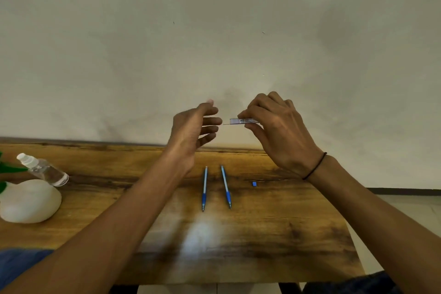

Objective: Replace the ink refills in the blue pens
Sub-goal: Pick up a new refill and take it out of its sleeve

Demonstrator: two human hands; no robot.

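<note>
both forearms reach up from the bottom corners, over the wooden table (274, 234), and the action is up high against the bare wall. right hand (279, 131) pinches a slim refill case (243, 121) between thumb and fingertips, holding it level, with a thin dark refill (226, 124) poking out of its open left end. left hand (194, 131) waits just beside that tip, fingers loosely curled and parted, holding nothing, not quite touching it as far as one can tell. down on the table, two blue pens (216, 188) lie side by side, close but apart, tips toward the camera, both looking fully assembled. a small blue cap (254, 183) sits alone to their right, likely the case's lid. so this looks like early going: case opened, first refill about to be drawn, neither pen taken apart yet, and both swaps left to do. room is generous: the stretch in front of the pens is bare, and the right side is free apart from the cap. watch the left, where a clear spray bottle (44, 169) leans on a white rounded vase (28, 200), well apart from the pens. the table's right edge falls away toward the floor, so a rolling refill could get lost there.
</note>
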